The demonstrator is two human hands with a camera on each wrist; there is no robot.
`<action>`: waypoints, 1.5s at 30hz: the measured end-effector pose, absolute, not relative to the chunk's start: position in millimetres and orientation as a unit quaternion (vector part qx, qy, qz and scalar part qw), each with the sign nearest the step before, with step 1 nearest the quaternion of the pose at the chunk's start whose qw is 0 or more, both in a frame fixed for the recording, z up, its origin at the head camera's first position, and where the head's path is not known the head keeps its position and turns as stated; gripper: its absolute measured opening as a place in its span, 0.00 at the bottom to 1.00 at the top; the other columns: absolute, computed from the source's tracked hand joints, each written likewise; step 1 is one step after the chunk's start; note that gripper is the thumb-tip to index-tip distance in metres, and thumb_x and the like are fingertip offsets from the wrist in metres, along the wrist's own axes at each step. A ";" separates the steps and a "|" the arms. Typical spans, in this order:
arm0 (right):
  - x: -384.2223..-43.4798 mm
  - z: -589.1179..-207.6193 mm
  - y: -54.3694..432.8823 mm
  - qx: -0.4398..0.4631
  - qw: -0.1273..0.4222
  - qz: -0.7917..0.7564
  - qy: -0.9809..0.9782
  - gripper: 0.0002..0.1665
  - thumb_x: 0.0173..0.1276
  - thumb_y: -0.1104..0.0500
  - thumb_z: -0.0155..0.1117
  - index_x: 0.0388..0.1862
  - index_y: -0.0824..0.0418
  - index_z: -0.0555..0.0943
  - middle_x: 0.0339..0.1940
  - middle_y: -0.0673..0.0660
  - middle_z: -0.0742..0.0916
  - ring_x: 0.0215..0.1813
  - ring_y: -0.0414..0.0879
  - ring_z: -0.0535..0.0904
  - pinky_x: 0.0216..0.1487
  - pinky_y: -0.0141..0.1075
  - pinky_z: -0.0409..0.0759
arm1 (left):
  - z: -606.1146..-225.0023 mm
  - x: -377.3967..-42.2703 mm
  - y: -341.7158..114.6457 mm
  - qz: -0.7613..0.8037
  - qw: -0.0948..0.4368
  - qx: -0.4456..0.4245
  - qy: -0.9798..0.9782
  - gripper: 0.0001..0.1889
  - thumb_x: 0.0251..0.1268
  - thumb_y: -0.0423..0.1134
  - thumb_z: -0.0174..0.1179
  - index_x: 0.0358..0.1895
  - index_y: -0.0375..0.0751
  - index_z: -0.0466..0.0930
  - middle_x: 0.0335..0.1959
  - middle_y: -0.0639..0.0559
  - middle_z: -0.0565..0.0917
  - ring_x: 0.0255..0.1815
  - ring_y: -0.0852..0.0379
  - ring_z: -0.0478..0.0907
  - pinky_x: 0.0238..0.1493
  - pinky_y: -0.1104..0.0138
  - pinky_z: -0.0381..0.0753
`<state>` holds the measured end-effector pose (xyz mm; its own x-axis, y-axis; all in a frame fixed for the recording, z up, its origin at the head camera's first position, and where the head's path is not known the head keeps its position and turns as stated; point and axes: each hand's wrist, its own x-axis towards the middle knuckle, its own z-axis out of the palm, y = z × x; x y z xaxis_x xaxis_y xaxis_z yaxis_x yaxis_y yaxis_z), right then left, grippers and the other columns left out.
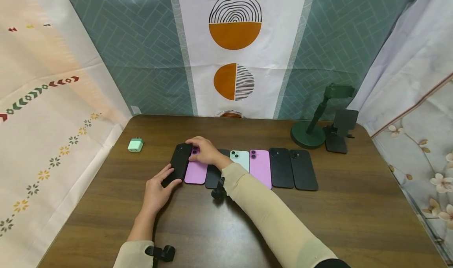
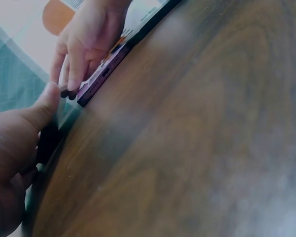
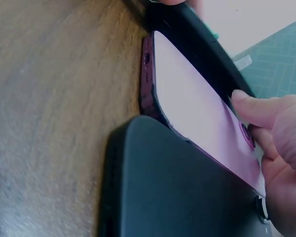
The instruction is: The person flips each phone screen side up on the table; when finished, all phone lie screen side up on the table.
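Note:
At the left end of a row of phones, a black phone point(image 1: 180, 161) is held between both hands and looks tilted in the right wrist view. My left hand point(image 1: 157, 192) grips its lower end, thumb at the right corner and fingers along the left side. My right hand point(image 1: 207, 152) pinches its upper end, with the thumb point(image 3: 244, 101) against the edge. Right beside it lies a purple phone point(image 1: 196, 172), partly under the right hand. Another black phone point(image 1: 212, 176) follows, partly covered by the right forearm.
Further right in the row are a mint phone point(image 1: 240, 158), a second purple phone point(image 1: 261, 165) and two black phones point(image 1: 282, 169). A mint charger plug point(image 1: 135, 145) sits at the left. A green round-based stand point(image 1: 307, 134) and a black phone stand point(image 1: 337, 136) occupy the back right.

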<state>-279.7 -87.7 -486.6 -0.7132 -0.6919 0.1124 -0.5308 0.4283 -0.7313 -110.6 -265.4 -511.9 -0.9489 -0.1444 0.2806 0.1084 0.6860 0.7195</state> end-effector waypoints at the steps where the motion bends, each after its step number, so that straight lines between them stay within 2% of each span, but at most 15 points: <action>1: -279.7 -486.9 -88.3 -0.364 0.096 -0.395 0.838 0.36 0.61 0.62 0.78 0.68 0.60 0.77 0.64 0.58 0.79 0.64 0.50 0.77 0.67 0.35 0.72 | -511.9 -110.5 -265.6 -0.397 0.157 0.005 -0.904 0.26 0.61 0.38 0.73 0.60 0.28 0.81 0.66 0.39 0.77 0.67 0.38 0.73 0.67 0.44 0.71; 6: -278.4 -488.9 -90.7 -0.355 0.070 -0.411 0.837 0.37 0.59 0.60 0.80 0.67 0.61 0.78 0.62 0.58 0.79 0.60 0.49 0.79 0.64 0.34 0.73 | -512.2 -108.8 -266.5 -0.408 0.145 -0.007 -0.901 0.26 0.66 0.39 0.70 0.63 0.29 0.79 0.68 0.39 0.76 0.69 0.37 0.72 0.68 0.43 0.69; 9: -277.1 -490.3 -91.0 -0.353 0.070 -0.423 0.831 0.40 0.59 0.59 0.80 0.70 0.62 0.75 0.62 0.58 0.78 0.59 0.47 0.80 0.63 0.33 0.74 | -512.3 -108.2 -267.0 -0.413 0.145 -0.011 -0.899 0.26 0.66 0.39 0.70 0.64 0.30 0.78 0.68 0.40 0.76 0.70 0.39 0.71 0.69 0.47 0.68; 11: -276.7 -490.6 -91.1 -0.352 0.074 -0.435 0.825 0.43 0.60 0.59 0.79 0.72 0.63 0.72 0.63 0.59 0.78 0.59 0.47 0.81 0.63 0.33 0.75 | -511.7 -108.1 -266.7 -0.419 0.153 -0.021 -0.895 0.26 0.66 0.38 0.69 0.64 0.30 0.78 0.67 0.40 0.77 0.69 0.38 0.72 0.71 0.59 0.68; 14: -275.9 -489.3 -91.3 -0.349 0.085 -0.452 0.817 0.47 0.60 0.58 0.79 0.75 0.66 0.68 0.65 0.59 0.77 0.62 0.48 0.80 0.64 0.33 0.76 | -511.8 -108.7 -266.3 -0.431 0.168 -0.035 -0.886 0.24 0.68 0.36 0.67 0.65 0.30 0.78 0.66 0.39 0.78 0.68 0.38 0.73 0.68 0.78 0.63; 17: -275.4 -487.6 -92.2 -0.346 0.094 -0.447 0.819 0.48 0.61 0.55 0.78 0.76 0.66 0.66 0.66 0.60 0.77 0.65 0.49 0.78 0.65 0.35 0.76 | -512.6 -109.7 -265.5 -0.441 0.186 -0.042 -0.877 0.23 0.69 0.33 0.66 0.64 0.30 0.78 0.65 0.38 0.79 0.66 0.37 0.74 0.63 0.87 0.59; 21: -274.1 -487.4 -94.3 -0.345 0.106 -0.430 0.828 0.49 0.64 0.50 0.76 0.77 0.63 0.64 0.67 0.59 0.78 0.68 0.48 0.76 0.68 0.38 0.74 | -512.8 -110.5 -262.8 -0.449 0.206 -0.040 -0.868 0.21 0.69 0.31 0.64 0.64 0.30 0.78 0.62 0.36 0.80 0.64 0.37 0.76 0.61 0.88 0.61; 25: -273.0 -488.8 -95.9 -0.342 0.120 -0.424 0.830 0.48 0.66 0.48 0.74 0.78 0.60 0.62 0.69 0.59 0.78 0.70 0.49 0.74 0.72 0.39 0.70 | -512.5 -110.5 -259.5 -0.464 0.212 -0.035 -0.860 0.20 0.71 0.30 0.62 0.64 0.30 0.78 0.61 0.34 0.81 0.62 0.38 0.77 0.59 0.87 0.65; 28: -272.5 -488.0 -96.6 -0.345 0.124 -0.401 0.840 0.49 0.68 0.47 0.72 0.79 0.60 0.60 0.71 0.59 0.77 0.72 0.49 0.71 0.78 0.43 0.60 | -512.6 -110.4 -258.6 -0.480 0.209 -0.028 -0.851 0.20 0.71 0.29 0.61 0.64 0.32 0.79 0.61 0.35 0.81 0.59 0.41 0.79 0.55 0.86 0.70; 32: -272.3 -486.9 -98.2 -0.352 0.123 -0.357 0.856 0.52 0.68 0.44 0.71 0.81 0.62 0.58 0.74 0.60 0.74 0.76 0.48 0.67 0.82 0.46 0.43 | -511.3 -110.4 -258.5 -0.491 0.214 -0.021 -0.844 0.21 0.71 0.26 0.60 0.66 0.32 0.77 0.57 0.33 0.83 0.44 0.48 0.83 0.41 0.84 0.76; 33: -272.4 -487.0 -98.7 -0.353 0.121 -0.350 0.859 0.52 0.68 0.43 0.71 0.81 0.63 0.57 0.75 0.60 0.73 0.77 0.48 0.66 0.82 0.46 0.41 | -510.3 -110.4 -258.1 -0.494 0.217 -0.022 -0.841 0.21 0.71 0.26 0.60 0.66 0.32 0.77 0.55 0.31 0.83 0.41 0.49 0.83 0.38 0.84 0.76; 36: -272.4 -489.2 -100.5 -0.350 0.107 -0.330 0.870 0.51 0.68 0.43 0.70 0.80 0.64 0.59 0.76 0.60 0.72 0.77 0.48 0.65 0.82 0.46 0.41 | -501.0 -107.4 -254.2 -0.497 0.222 -0.028 -0.838 0.22 0.70 0.22 0.58 0.67 0.28 0.74 0.54 0.26 0.82 0.35 0.50 0.81 0.32 0.82 0.75; 40: -271.9 -491.8 -103.5 -0.343 0.085 -0.314 0.881 0.49 0.68 0.42 0.70 0.79 0.64 0.62 0.76 0.58 0.72 0.77 0.48 0.66 0.82 0.45 0.45 | -476.1 -98.3 -245.0 -0.495 0.214 -0.028 -0.842 0.22 0.70 0.20 0.56 0.67 0.23 0.72 0.56 0.22 0.79 0.35 0.43 0.80 0.31 0.81 0.75; 45: -269.6 -492.5 -105.8 -0.330 0.072 -0.304 0.891 0.48 0.68 0.42 0.70 0.78 0.63 0.64 0.75 0.57 0.74 0.76 0.48 0.68 0.82 0.46 0.46 | -463.4 -93.1 -243.7 -0.488 0.200 -0.018 -0.849 0.22 0.73 0.22 0.54 0.68 0.23 0.71 0.54 0.22 0.79 0.36 0.35 0.79 0.31 0.81 0.72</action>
<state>-269.6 -105.8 -492.5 -0.7725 -0.6308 0.0725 -0.5437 0.5981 -0.5888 -93.1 -243.7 -463.4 -0.9196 -0.1649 0.3567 0.2251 0.5230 0.8221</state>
